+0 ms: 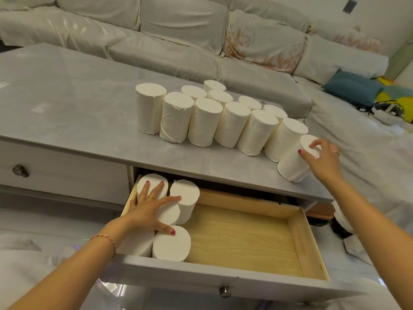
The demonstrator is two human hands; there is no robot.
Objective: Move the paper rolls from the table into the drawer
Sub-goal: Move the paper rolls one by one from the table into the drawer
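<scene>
Several white paper rolls (202, 121) stand upright in rows on the grey table (78, 104). At the table's right front corner my right hand (321, 157) grips the top of one roll (292, 164), which leans to the right. Below the tabletop the wooden drawer (250, 238) is pulled out. Several rolls (172, 243) stand upright in its left end. My left hand (149, 209) lies flat with spread fingers on top of these rolls and holds none of them.
A covered sofa (178, 30) runs behind and to the right of the table. A blue cushion (353, 88) and a white headset (384, 110) lie on it at the right. A shut drawer with a round knob (21, 171) is left of the open one.
</scene>
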